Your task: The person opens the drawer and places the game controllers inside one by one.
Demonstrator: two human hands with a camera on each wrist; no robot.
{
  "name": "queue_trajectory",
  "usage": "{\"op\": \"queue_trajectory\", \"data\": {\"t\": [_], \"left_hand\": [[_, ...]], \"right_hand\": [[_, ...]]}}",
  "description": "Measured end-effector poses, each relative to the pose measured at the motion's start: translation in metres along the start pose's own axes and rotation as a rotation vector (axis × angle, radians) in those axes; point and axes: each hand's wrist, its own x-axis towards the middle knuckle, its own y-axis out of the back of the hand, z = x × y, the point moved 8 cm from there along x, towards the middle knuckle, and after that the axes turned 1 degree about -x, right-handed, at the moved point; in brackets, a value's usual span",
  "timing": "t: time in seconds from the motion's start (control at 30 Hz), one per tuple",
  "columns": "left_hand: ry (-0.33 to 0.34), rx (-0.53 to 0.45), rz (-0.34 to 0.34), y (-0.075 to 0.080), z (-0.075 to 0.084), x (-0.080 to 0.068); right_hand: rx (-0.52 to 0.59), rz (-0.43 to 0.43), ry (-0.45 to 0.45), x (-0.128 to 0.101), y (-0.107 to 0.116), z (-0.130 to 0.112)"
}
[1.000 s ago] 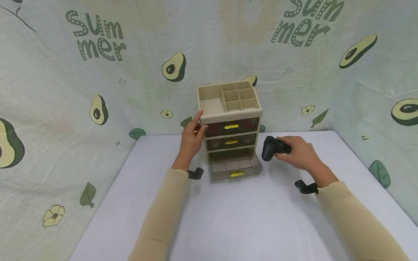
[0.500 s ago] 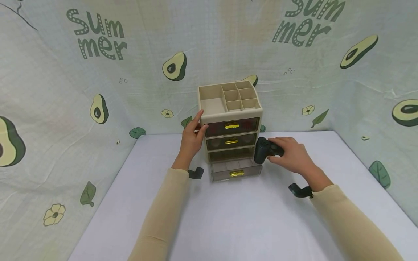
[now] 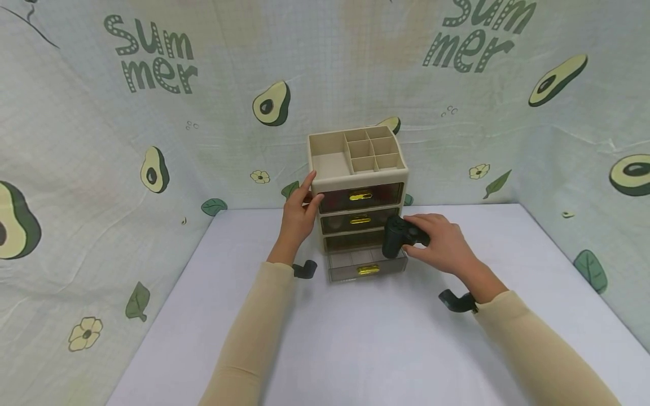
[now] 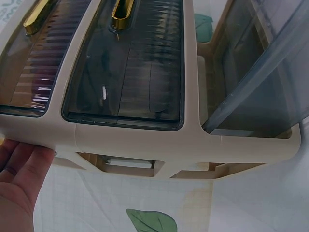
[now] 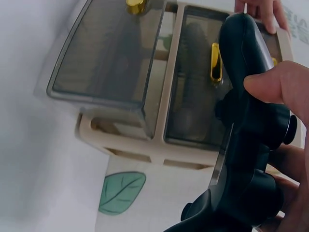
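A beige desktop drawer unit [image 3: 359,179] stands at the back of the table, with gold handles on its smoky clear drawers. Its bottom drawer [image 3: 349,273] is pulled out, and the upper two are closed. At the unit's left side, my left hand [image 3: 297,220] rests its fingers against the side wall, thumb near the front edge. My right hand [image 3: 440,243] grips a black game controller [image 3: 392,238], thumb on one face and fingers behind. In the head view the controller overlaps the right part of the pulled-out drawer. In the right wrist view the controller [image 5: 246,140] crosses the unit's front.
The unit's top tray [image 3: 330,163] has one large and several small compartments. A white table [image 3: 350,344] lies under everything. Behind and beside it hangs a cloth [image 3: 218,73] printed with avocados and leaves. Black wrist mounts [image 3: 304,269] stick out from both wrists.
My right hand has carried the game controller leftward, from beside the unit to over the right part of the pulled-out drawer. The left hand has stayed against the unit's side.
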Motion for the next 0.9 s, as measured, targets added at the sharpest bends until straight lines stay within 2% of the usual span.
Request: {"op": "queue_trajectory", "data": {"t": [0.9], "left_hand": [[-0.003, -0.005, 0.002, -0.001, -0.002, 0.000]], "right_hand": [[0.029, 0.117, 0.118, 0.006, -0.004, -0.041]]}}
